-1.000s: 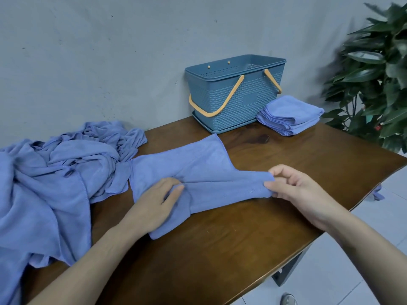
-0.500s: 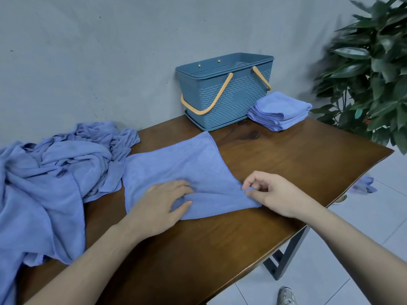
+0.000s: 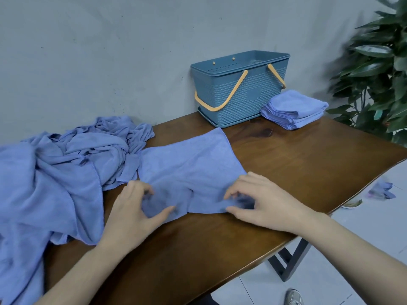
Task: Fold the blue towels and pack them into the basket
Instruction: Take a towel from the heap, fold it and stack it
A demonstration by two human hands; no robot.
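Now, status by item:

Change: the right hand (image 3: 262, 203) has come in from the towel's right end toward the near edge of the worktop (image 3: 308, 164); the left hand (image 3: 132, 208) has shifted to the towel's near left corner. The spread towel (image 3: 187, 168) lies flatter than a second ago.

Left grip: fingers curled, thumb apart, gathering cloth at the near left corner. Blur hides whether the pinch is complete; it reads as clamped on the towel.

Right grip: fingers curled over the near right corner, thumb beneath, clamped on the towel.

Towel position: middle of the worktop, far corner pointing at the basket (image 3: 240, 89), left edge touching the unfolded pile (image 3: 55, 172).

Basket: at the far edge against the wall, handles down.

Folded stack (image 3: 294, 110): just beside the basket, toward the far right corner, not yet packed.

Meaning: both near corners are held, so the likely next step is to carry them away to the far edge for the first fold.

Remaining: the pile at the left edge is large; on the towels seen, packing has not begun.
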